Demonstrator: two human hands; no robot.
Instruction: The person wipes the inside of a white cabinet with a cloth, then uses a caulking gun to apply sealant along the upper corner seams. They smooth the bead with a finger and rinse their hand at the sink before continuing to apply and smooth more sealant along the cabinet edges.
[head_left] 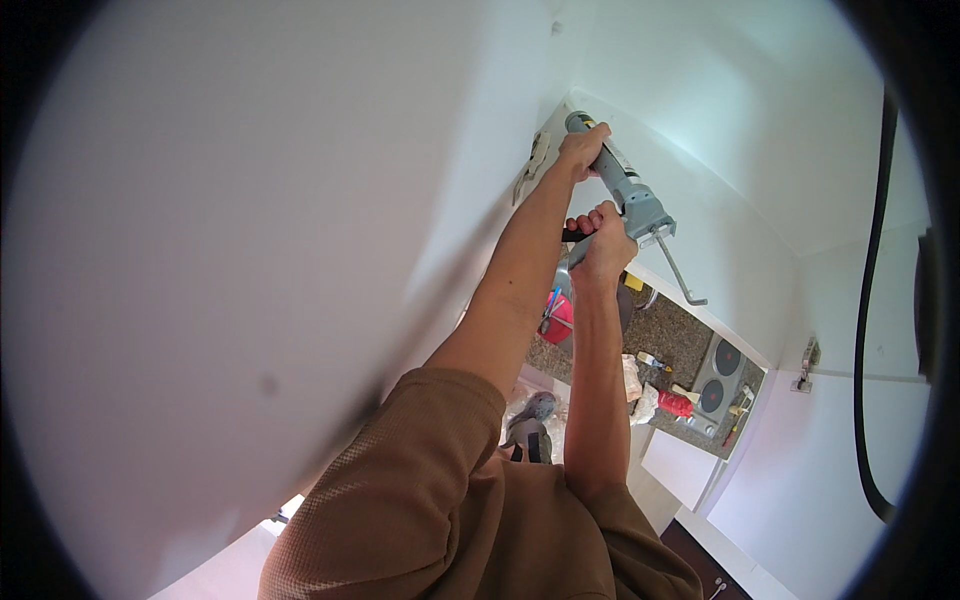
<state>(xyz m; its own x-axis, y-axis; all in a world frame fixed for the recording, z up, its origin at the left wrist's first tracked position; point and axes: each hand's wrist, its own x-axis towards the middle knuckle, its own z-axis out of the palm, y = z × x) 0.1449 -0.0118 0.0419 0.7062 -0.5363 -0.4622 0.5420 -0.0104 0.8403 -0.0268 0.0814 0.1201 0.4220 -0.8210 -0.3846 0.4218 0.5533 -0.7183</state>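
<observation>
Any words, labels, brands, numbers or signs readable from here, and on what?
None can be read.
Label on the caulking gun: too small and blurred.
Small bottle and red packet on the counter: too small to make out any print.

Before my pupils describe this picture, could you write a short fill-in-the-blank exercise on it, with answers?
1. The hand around the barrel of the gray caulking gun is the person's ____ hand.
2. The right hand grips the gun's rear, and both sleeves are ____.
3. The cooktop has ____ dark round burners.
4. The cable at the picture's right is ____.

Missing words: left; brown; two; black.
</observation>
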